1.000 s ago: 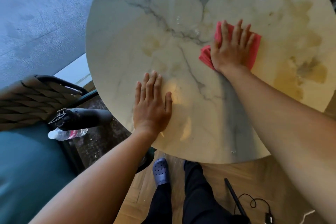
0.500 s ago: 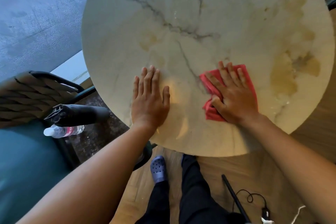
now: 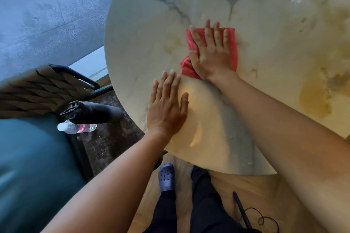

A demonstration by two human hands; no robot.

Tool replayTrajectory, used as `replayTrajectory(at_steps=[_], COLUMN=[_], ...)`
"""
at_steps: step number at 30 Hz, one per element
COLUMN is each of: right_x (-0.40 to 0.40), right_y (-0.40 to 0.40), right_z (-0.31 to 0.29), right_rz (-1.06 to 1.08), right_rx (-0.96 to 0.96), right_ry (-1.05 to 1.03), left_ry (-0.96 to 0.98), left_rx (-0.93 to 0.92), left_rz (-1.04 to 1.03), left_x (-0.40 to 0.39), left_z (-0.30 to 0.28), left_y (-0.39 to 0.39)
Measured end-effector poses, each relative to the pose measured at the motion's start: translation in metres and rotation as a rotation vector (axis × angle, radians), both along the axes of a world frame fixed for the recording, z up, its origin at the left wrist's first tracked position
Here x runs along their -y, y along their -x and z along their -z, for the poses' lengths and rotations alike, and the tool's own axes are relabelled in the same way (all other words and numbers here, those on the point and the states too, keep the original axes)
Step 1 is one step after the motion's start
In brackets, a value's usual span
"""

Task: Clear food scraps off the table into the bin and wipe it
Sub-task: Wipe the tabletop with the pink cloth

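Observation:
A round marble table (image 3: 274, 30) with grey veins and yellowish patches fills the upper right. A red cloth (image 3: 233, 49) lies flat on it near the middle. My right hand (image 3: 212, 53) presses down on the cloth with fingers spread, thumb hooked over its bunched left edge. My left hand (image 3: 166, 108) rests flat on the bare table near the front left rim, fingers together, holding nothing. It lies just below and left of the cloth. No food scraps or bin show in view.
A woven-back chair (image 3: 37, 91) with a teal seat (image 3: 28, 166) stands left of the table. On it lie a black object (image 3: 94, 113) and a plastic water bottle (image 3: 77, 127). Below are my legs, a blue clog (image 3: 166, 176), and a black cable (image 3: 265, 219) on the wooden floor.
My right hand has slid the red cloth from the front right part of the table up and leftward, now just above my left hand. The left hand has stayed planted.

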State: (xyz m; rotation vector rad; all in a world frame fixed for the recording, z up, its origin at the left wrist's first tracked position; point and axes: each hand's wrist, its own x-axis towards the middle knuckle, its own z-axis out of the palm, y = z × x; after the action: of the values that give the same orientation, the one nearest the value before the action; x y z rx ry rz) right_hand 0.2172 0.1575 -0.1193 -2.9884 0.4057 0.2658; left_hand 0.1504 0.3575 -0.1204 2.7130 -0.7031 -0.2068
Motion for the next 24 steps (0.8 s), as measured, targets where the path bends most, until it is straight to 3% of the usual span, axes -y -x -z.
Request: replayTrajectory(at_steps=[8, 12, 19, 24], right_x=[-0.010, -0.014, -0.013, 0.004], right_y=[0.147, 0.205, 0.187, 0.067], right_z=[-0.004, 0.000, -0.006, -0.003], right_rz=[-0.172, -0.161, -0.120, 0.104], right_rx=[0.019, 0.003, -0.005, 0.025], right_ry=[0.003, 0.020, 0.015, 0.004], left_ry=[0.076, -0.004, -0.072, -0.053], left_rx=[0.013, 0.121, 0.042, 0.035], left_rz=[0.024, -0.003, -0.163, -0.169], left_x=[-0.009, -0.020, -0.025, -0.025], left_z=[-0.005, -0.005, 0.001, -0.001], left_y=[-0.008, -0.064, -0.099, -0.100])
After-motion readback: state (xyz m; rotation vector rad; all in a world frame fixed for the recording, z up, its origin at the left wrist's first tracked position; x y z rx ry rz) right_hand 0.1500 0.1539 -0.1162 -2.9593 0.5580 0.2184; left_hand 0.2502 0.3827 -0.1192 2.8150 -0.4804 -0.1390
